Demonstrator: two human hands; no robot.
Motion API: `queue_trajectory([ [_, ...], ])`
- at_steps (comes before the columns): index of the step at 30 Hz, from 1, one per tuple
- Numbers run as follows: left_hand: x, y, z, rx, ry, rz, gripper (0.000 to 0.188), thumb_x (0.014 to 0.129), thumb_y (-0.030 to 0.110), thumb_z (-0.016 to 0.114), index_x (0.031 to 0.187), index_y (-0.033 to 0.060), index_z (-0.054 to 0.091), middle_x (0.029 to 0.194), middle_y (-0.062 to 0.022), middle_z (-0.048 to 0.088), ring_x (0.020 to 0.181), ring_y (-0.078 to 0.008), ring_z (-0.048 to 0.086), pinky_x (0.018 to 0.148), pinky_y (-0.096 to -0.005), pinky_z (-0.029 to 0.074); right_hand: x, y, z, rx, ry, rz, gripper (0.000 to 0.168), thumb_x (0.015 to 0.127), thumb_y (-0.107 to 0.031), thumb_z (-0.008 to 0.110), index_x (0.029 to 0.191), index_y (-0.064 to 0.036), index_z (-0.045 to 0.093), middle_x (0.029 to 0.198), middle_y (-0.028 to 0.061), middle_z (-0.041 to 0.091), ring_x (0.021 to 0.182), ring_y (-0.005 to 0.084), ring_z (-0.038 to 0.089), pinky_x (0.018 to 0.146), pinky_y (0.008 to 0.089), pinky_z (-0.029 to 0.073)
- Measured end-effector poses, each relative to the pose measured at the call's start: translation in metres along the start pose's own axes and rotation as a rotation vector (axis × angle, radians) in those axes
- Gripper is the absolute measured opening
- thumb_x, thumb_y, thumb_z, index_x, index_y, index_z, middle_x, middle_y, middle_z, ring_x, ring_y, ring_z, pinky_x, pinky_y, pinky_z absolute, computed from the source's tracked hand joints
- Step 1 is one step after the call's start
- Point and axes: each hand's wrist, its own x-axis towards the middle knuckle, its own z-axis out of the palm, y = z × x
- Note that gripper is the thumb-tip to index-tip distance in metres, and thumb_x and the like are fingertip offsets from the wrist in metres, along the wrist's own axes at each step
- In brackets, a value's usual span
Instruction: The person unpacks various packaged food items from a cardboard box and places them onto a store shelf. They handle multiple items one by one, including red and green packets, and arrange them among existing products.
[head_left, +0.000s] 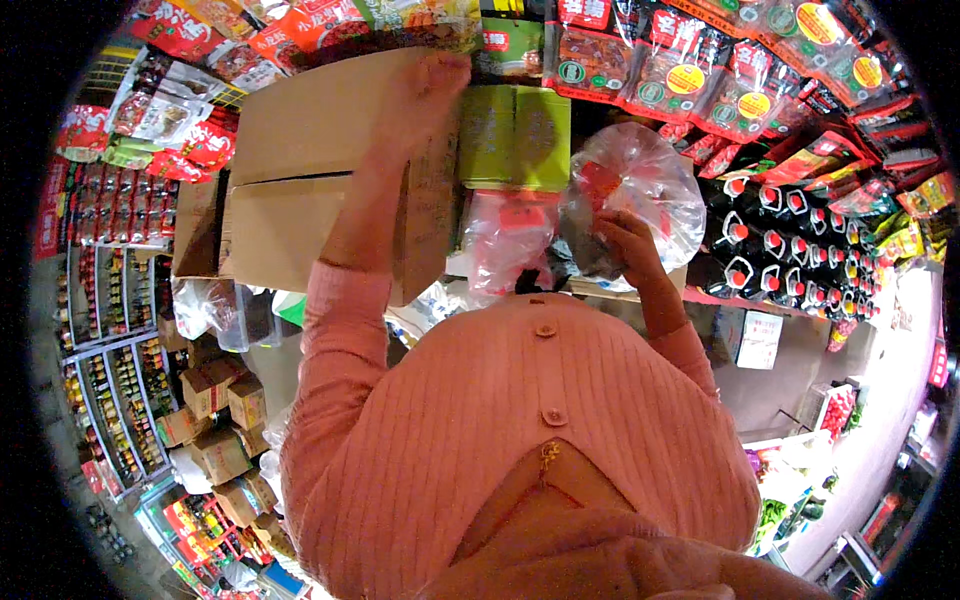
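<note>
My left hand (439, 79) is blurred, at the far right corner of a brown cardboard box (300, 127). Its fingers are hard to make out, so I cannot tell whether they grip anything. The forearm crosses over the box. My right hand (626, 244) has its fingers closed on a puffed-out clear plastic bag (652, 180) with something red showing in it. Between the two hands stands a yellow-green carton (514, 139). Nearer my chest, a second clear plastic bag (510, 232) with red in it lies below that carton.
Hanging packaged snacks (592, 45) line the far side. To the right stand rows of dark bottles with red caps (772, 240). Shelves of jars (120, 405) and stacked cardboard boxes (217, 390) are at the left. A white box (759, 339) sits at the right.
</note>
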Motion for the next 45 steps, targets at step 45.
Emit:
queue_trajectory([
  [45,-0.025,-0.050,-0.031,0.249,0.135,0.234,0.015,0.074,0.001,0.058,0.088,0.0065,0.059,0.086,-0.0101,0.064,0.082,-0.0312,0.060,0.088,-0.0412,0.045,0.215,0.091,-0.009,-1.093,-0.334,-0.257,0.025,0.079,-0.025,0.065,0.089,-0.003,0.059,0.079,0.0083,0.062,0.074,0.0195,0.059,0.066,0.0333,0.047],
])
